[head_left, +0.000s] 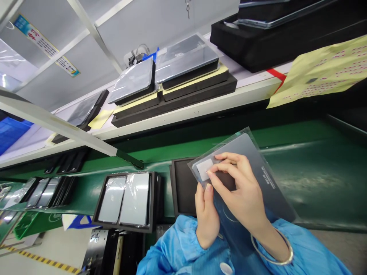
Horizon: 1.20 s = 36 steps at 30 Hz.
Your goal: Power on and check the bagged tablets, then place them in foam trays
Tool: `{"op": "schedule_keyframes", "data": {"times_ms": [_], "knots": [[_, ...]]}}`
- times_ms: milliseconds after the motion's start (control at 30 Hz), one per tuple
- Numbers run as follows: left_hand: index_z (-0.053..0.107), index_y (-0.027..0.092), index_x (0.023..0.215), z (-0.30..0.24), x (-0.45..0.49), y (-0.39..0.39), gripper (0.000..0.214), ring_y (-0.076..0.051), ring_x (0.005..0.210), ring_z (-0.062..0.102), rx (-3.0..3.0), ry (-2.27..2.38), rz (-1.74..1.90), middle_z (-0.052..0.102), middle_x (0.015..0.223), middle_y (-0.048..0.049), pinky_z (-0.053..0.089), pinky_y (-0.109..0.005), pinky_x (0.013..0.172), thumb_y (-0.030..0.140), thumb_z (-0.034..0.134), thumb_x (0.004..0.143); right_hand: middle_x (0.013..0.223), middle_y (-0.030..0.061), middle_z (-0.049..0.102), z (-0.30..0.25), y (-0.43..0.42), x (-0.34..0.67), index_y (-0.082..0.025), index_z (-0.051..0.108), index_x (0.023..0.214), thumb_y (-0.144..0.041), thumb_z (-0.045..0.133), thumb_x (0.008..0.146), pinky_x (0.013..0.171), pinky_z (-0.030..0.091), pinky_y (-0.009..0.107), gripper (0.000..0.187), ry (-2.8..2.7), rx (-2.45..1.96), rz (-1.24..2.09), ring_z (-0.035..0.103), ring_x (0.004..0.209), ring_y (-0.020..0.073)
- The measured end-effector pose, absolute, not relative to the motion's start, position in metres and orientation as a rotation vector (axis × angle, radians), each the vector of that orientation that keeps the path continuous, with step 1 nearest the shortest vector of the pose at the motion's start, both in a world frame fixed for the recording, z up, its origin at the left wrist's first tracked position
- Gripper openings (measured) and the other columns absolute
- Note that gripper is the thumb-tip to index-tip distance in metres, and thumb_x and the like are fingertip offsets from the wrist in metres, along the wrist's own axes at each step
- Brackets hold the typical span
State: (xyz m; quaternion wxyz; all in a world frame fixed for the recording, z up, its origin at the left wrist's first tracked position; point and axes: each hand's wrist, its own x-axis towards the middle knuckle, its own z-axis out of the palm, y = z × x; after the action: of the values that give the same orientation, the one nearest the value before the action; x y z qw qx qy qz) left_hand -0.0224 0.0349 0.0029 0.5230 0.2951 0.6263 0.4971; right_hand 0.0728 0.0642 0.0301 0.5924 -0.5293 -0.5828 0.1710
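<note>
Your left hand (206, 217) is closed on the lower edge of a bagged panel (258, 168), thumb pressed flat on its front and the other fingers hidden behind it. Your right hand (243, 194) lies across the front of the panel, forefinger and thumb pinched together at the edge of a white label (204, 168) near the panel's upper left corner, with the remaining fingers loosely curled. A metal bangle (275, 256) circles your right wrist, and blue sleeves (177, 244) cover both arms.

You hold the dark grey panel tilted in its clear bag, above the near edge of the green conveyor belt (315, 172). Just behind it on the belt stands an empty black tray (183, 187). To its left, a second tray (126, 198) holds two bagged panels side by side. On the shelf (200, 107) above the belt, more bagged panels lie on black foam trays (174, 97), and a yellow sheet (321, 68) hangs over the shelf edge at the right.
</note>
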Motion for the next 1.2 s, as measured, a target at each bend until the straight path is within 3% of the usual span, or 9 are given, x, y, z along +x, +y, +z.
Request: {"op": "schedule_keyframes", "data": {"times_ms": [267,1000,1200], "knots": [[0.075,0.019,0.119,0.005,-0.02,0.035,0.049,-0.029,0.129,0.065,0.662,1.529,1.19,0.074,0.128,-0.0094,0.056,-0.027,0.104,0.056,0.077,0.086,0.117,0.0052,0.058,0.029,0.065,0.072,-0.024,0.066,0.094,-0.023,0.062,0.1,0.092,0.05,0.036,0.007,-1.366,-1.237,0.414,0.057,0.116,0.0213],[0.075,0.02,0.122,-0.002,-0.02,0.035,0.048,-0.03,0.126,0.066,0.724,1.559,1.2,0.075,0.124,-0.0097,0.056,-0.029,0.103,0.056,0.073,0.09,0.116,0.0056,0.056,0.029,0.069,0.072,-0.024,0.065,0.092,-0.023,0.063,0.099,0.091,0.051,0.039,0.007,-1.342,-1.249,0.459,0.057,0.115,0.0234],[0.074,0.021,0.121,-0.003,-0.02,0.036,0.05,-0.03,0.126,0.066,0.711,1.56,1.203,0.074,0.126,-0.0101,0.056,-0.03,0.103,0.057,0.075,0.088,0.115,0.0036,0.056,0.029,0.071,0.072,-0.025,0.065,0.092,-0.023,0.063,0.098,0.088,0.051,0.036,0.007,-1.337,-1.253,0.455,0.057,0.115,0.0211]]}}
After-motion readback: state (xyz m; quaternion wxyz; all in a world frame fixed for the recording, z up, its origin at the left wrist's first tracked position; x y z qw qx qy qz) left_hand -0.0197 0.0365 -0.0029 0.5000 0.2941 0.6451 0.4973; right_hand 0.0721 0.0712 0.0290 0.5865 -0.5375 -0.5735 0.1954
